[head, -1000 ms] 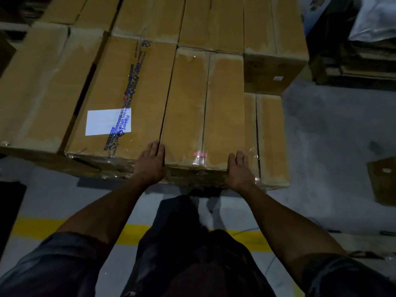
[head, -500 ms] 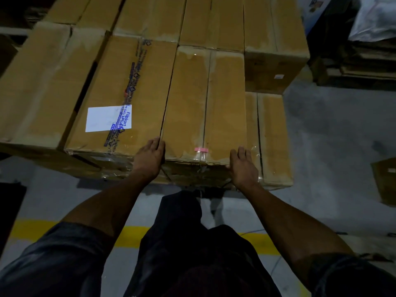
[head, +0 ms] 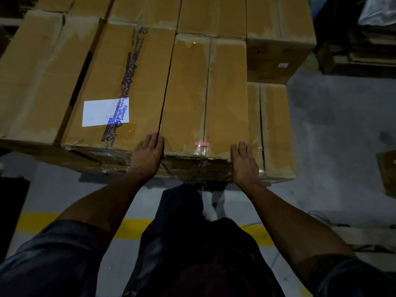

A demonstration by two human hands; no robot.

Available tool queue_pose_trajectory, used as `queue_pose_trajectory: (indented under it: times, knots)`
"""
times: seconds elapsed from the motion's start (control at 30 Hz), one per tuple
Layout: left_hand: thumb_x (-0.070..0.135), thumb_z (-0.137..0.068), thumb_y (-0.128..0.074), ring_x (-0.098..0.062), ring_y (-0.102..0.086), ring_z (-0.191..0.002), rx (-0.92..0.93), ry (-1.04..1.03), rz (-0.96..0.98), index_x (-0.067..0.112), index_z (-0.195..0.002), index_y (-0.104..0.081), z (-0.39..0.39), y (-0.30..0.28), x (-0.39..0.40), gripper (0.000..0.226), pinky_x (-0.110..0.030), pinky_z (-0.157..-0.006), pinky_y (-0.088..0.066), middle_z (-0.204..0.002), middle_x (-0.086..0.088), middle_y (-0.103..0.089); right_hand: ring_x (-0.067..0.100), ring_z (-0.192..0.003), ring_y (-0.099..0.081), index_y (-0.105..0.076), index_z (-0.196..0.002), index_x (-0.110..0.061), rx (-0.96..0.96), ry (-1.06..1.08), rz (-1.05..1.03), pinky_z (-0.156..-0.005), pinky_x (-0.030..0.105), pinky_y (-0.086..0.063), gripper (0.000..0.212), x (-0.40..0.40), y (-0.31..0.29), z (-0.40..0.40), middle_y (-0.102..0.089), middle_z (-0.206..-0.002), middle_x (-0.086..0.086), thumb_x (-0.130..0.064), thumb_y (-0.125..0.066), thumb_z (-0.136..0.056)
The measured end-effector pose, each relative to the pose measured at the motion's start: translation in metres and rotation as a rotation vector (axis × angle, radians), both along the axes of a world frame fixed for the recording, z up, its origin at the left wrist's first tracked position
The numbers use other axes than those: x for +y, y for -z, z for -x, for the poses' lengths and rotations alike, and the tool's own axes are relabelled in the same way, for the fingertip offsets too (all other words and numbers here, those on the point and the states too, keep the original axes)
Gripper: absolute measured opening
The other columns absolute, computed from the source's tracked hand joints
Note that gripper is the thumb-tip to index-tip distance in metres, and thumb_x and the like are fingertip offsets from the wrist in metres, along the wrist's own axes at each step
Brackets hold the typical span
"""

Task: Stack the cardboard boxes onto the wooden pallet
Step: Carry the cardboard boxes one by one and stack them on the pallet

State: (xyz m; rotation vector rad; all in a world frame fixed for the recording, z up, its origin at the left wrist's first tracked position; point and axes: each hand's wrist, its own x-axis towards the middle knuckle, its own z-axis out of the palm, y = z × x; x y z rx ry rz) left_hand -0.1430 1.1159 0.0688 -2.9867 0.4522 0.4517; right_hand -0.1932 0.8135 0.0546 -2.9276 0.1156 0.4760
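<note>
Warehouse floor (head: 334, 116); "Flipkart" box tape (head: 125, 108)

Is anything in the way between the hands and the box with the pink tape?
No, nothing visible. The left hand and right hand already rest flat against the near corners of the box with the pink tape, one on each side.

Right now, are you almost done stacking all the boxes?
Many cardboard boxes already sit packed together. The left hand and right hand press the near corners of the box with pink tape, squaring it up. One lower box shows room above.
</note>
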Motion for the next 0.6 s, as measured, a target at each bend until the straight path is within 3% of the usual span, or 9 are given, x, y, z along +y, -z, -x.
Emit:
queue_pose_trajectory:
  times: [0.23,0.4,0.6]
  knots:
    - [0.016,-0.099,-0.043,-0.036,-0.01,-0.15,-0.011,0.016,-0.065,0.006,-0.156,-0.008,0.004,0.006,-0.002,0.067,-0.045,-0.117,-0.022,-0.162,-0.021,-0.005,0.041,-0.152,0.003,-0.011,-0.158,-0.011,0.031,0.006,0.036,-0.117,0.044,-0.028,0.078,0.003,0.0,0.003,0.0,-0.165,0.019,-0.006,-0.057,-0.096]
    - [0.03,-0.101,-0.043,-0.035,-0.005,-0.15,0.071,-0.054,-0.025,0.008,-0.155,-0.008,0.005,-0.005,-0.008,0.068,-0.046,-0.119,-0.019,-0.163,-0.018,-0.002,0.041,-0.152,0.003,-0.006,-0.158,-0.009,0.101,0.038,0.032,-0.122,0.05,-0.009,0.065,0.009,-0.014,0.004,0.004,-0.165,0.021,-0.026,-0.04,-0.105]
    - [0.041,-0.098,-0.046,-0.034,-0.01,-0.149,0.148,-0.04,-0.038,0.007,-0.152,-0.02,0.024,-0.033,-0.022,0.068,-0.046,-0.117,-0.021,-0.161,-0.017,-0.013,0.036,-0.142,-0.029,-0.041,-0.141,-0.008,0.097,0.095,-0.029,-0.114,0.047,-0.028,0.046,0.011,-0.049,0.028,-0.037,-0.151,0.019,-0.034,-0.041,-0.103]
